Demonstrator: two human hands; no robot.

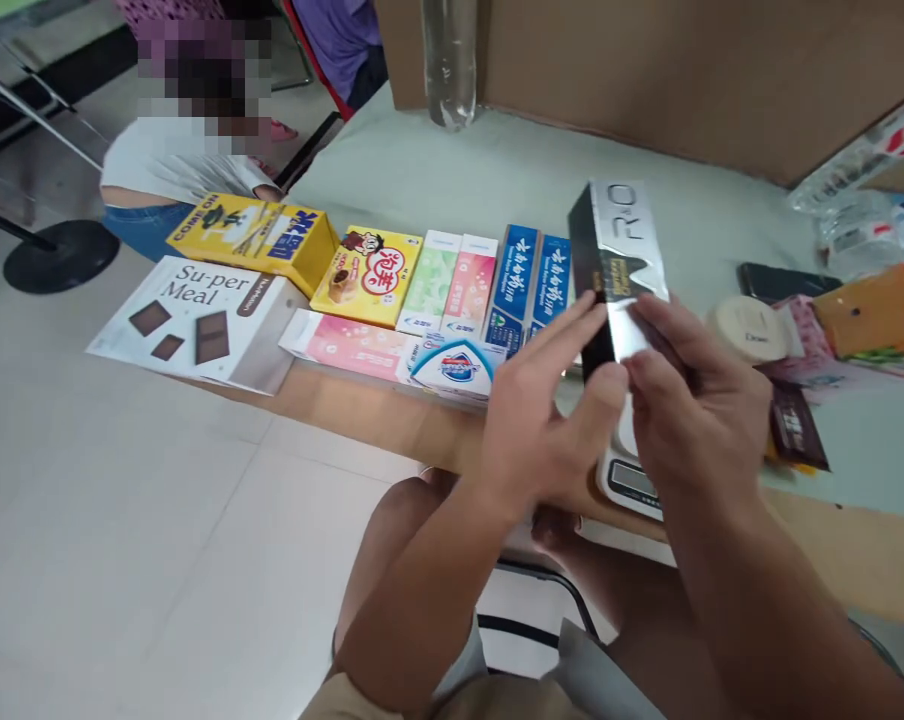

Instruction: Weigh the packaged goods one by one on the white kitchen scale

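Note:
A long silver-and-black box (626,240) printed "PRO" is tilted up between my two hands. My left hand (546,420) grips its black side, fingers stretched along the edge and thumb on the lower part. From the other side my right hand (692,400) holds it, thumb and fingers pressed on the silver face. Below the box a white kitchen scale (628,485) shows in part, its display facing me. Just left of my left hand lie blue toothpaste boxes (513,280) and a white-and-blue soap box (456,368).
Further left are pink and green cartons (431,275), yellow boxes (366,275) and a white "Su-per Meal" box (197,325). A round cream container (748,330), a dark phone (786,283) and snack packets lie right. A clear bottle (450,70) stands behind; another person (171,165) sits beyond the table.

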